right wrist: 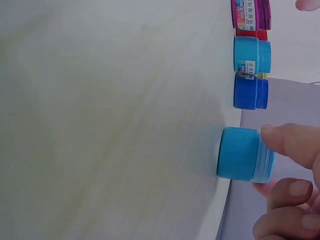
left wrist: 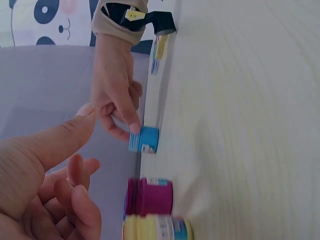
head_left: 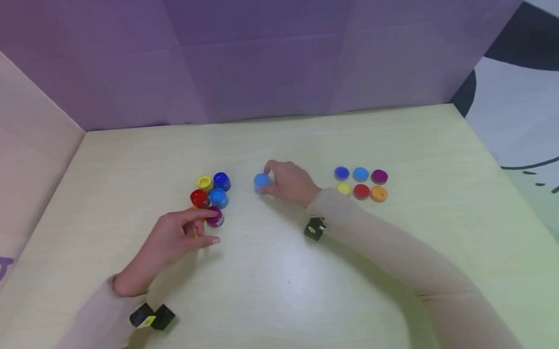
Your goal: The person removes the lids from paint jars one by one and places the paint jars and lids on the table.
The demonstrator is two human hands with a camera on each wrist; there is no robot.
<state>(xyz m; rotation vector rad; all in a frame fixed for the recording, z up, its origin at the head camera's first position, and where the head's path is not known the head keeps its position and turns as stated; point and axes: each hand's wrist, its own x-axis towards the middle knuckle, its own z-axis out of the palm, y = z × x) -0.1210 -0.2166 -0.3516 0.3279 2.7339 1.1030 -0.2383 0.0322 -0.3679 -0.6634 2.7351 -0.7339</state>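
Observation:
My right hand (head_left: 291, 183) pinches a light blue paint jar (head_left: 262, 181) between thumb and fingers at its ridged top; the jar stands upright on the table (right wrist: 238, 153). My left hand (head_left: 178, 233) is held above the table, thumb and index finger spread apart. From the head view its index fingertip overlaps a purple paint jar (head_left: 215, 218), but the left wrist view shows the hand apart from that jar (left wrist: 157, 196). Around it stand a red jar (head_left: 199, 198), another light blue jar (head_left: 219, 198), a dark blue jar (head_left: 222, 181) and a yellow jar (head_left: 204, 183). An orange one is mostly hidden.
Right of my right hand, several round lids lie in two rows: dark blue (head_left: 341, 173), light blue (head_left: 360, 174), purple (head_left: 380, 176), yellow (head_left: 343, 189), red (head_left: 361, 192) and orange (head_left: 378, 193). A purple-grey panel (head_left: 264, 64) rises behind the table (head_left: 290, 295).

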